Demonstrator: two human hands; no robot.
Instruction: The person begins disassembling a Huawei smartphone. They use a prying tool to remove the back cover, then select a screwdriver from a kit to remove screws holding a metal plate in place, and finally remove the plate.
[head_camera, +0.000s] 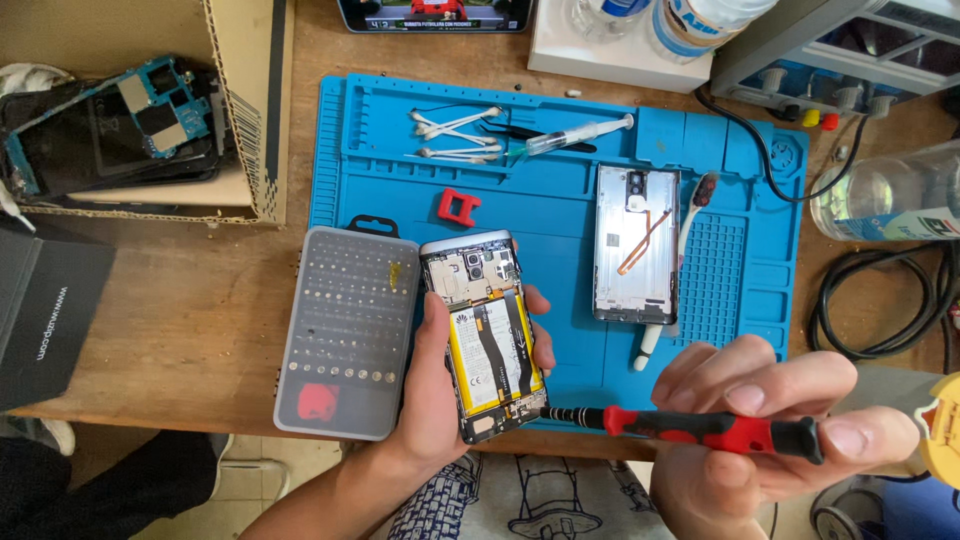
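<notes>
From the head view, my left hand (440, 385) cradles the opened phone (484, 335) from below, thumb on its left edge and fingers curled round the right edge, back cover off and the yellow battery (478, 360) and circuit board facing up. It hangs over the front edge of the blue work mat (560, 200), partly past the wooden table (150, 320). My right hand (770, 420) is clenched around the red-and-black screwdriver (690, 425), its dark tip touching the phone's lower right corner.

As I judge it, the tip could slip off a tiny screw and gouge the orange flex strips (515, 345) or prick the battery, since I am working in the air with nothing bracing the phone. A loosened screw could also fall past the table edge to the floor below.

Room is tight on my left: the grey bit case (345, 335) lies just beside the phone, touching my thumb side. To my right, the removed back cover (637, 243) and a white spudger (668, 270) lie on the mat, near my screwdriver hand. Swabs, tweezers and a syringe (575, 133) sit at the mat's far edge, well apart. The open mat between phone and cover is the freest spot.
</notes>
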